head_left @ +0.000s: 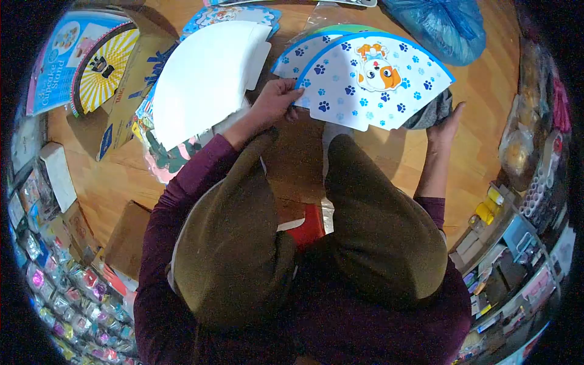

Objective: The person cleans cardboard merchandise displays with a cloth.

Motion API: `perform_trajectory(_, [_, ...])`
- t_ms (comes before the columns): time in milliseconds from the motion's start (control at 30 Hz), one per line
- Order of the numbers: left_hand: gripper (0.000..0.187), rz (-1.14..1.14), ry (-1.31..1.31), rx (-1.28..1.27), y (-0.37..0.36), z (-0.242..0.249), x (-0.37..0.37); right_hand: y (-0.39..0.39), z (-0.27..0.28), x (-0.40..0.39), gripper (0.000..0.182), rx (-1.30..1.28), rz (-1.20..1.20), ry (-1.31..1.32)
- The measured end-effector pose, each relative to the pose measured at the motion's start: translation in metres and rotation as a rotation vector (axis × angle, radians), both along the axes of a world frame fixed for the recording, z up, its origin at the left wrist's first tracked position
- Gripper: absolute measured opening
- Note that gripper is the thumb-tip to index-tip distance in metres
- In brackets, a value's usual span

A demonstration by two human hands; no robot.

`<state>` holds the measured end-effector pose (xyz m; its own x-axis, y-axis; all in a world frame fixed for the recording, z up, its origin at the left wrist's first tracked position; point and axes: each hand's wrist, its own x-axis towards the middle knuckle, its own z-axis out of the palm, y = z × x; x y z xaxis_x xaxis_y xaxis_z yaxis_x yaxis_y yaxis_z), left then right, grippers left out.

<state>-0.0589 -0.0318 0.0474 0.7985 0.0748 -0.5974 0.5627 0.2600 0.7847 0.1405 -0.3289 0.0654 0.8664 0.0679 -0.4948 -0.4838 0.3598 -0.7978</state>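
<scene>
A fan-shaped card [337, 85] printed with blue paw prints and a cartoon dog lies in front of my knees, over a second paw-print card [292, 58] that shows at its left. My left hand [277, 100] is closed on the left corner of the front card, thumb on top. At the right end, my right hand [447, 125] has its thumb raised beside dark grey fabric [433, 112]; its other fingers are hidden. Left of my left hand is a stack of plain white fan-shaped cards [204, 82].
An open cardboard box [143, 67] at the left holds a cupcake stand pack [67, 55] and a yellow-striped card [106, 67]. A blue plastic bag [444, 27] lies at the back right. Packaged goods line both sides, with a brown box [128, 237] at lower left.
</scene>
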Motion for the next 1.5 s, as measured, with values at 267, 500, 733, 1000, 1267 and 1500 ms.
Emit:
perform_trajectory(267, [0.025, 0.013, -0.16, 0.248, 0.001, -0.019, -0.003, 0.009, -0.006, 0.0, 0.032, -0.228, 0.242, -0.189])
perform_trajectory(500, [0.027, 0.009, -0.224, 0.393, 0.003, -0.029, -0.007, 0.017, -0.015, -0.001, 0.03, -0.231, 0.114, -0.127])
perform_trajectory(733, [0.027, -0.039, -0.267, 0.331, 0.007, -0.033, -0.011, 0.007, -0.021, 0.015, 0.034, -0.261, 0.0, -0.226])
perform_trajectory(1000, [0.028, -0.049, -0.148, 0.635, 0.006, -0.029, 0.011, -0.09, 0.077, 0.078, 0.031, -0.464, -0.441, -0.446])
perform_trajectory(1267, [0.046, -0.014, -0.179, 0.959, 0.002, -0.045, -0.002, -0.017, 0.14, 0.032, 0.023, -0.728, -0.609, -1.142])
perform_trajectory(1500, [0.058, 0.16, 0.021, -0.788, 0.004, 0.011, 0.024, 0.093, 0.02, -0.076, 0.039, -1.024, 0.821, -1.457])
